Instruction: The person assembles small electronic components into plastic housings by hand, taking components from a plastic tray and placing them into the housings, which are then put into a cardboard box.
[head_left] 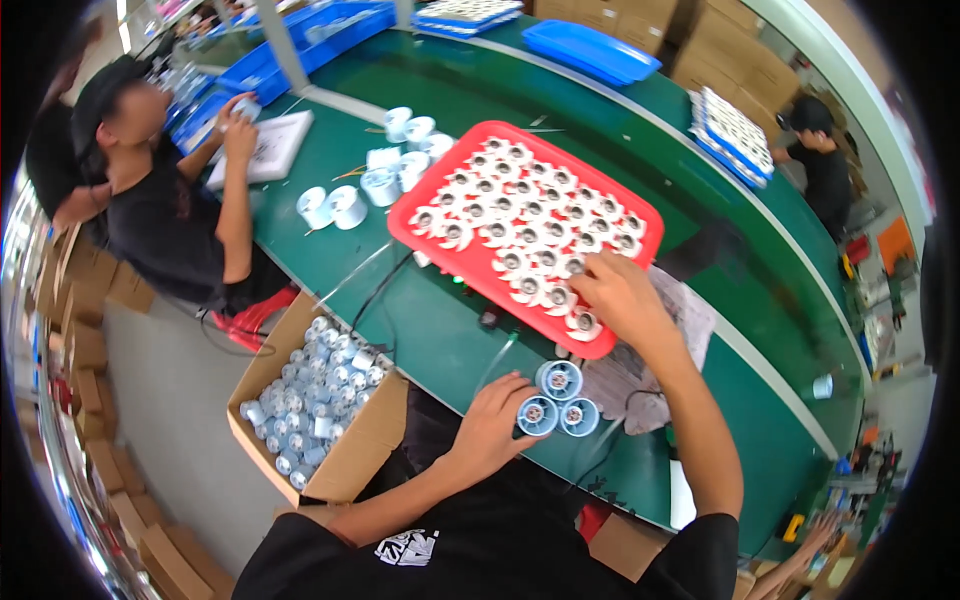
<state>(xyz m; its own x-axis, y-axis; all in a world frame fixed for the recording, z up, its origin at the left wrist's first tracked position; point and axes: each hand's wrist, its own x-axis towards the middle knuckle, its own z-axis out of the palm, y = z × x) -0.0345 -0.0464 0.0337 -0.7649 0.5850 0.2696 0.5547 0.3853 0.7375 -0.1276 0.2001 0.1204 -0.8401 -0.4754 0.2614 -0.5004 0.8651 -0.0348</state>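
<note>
My left hand (pixel 490 425) curls round the side of a light-blue cylindrical housing (pixel 537 415), one of three standing close together at the table's front edge. Inside each housing, a round hub shows through the open top. My right hand (pixel 625 295) reaches over the red tray (pixel 632 195), its fingertips closed on a white fan wheel (pixel 575 266) near the right side; the fingers partly cover it. Several rows of similar white fan wheels (pixel 535 209) with grey round centres fill the tray.
Left of the tray stand several light-blue housings (pixel 347 207). A cardboard box (pixel 365 440) full of blue-white housings sits below the table edge. A grey cloth (pixel 620 385) lies by my right forearm. A co-worker (pixel 165 210) handles a part at the left; a conveyor (pixel 755 290) runs behind.
</note>
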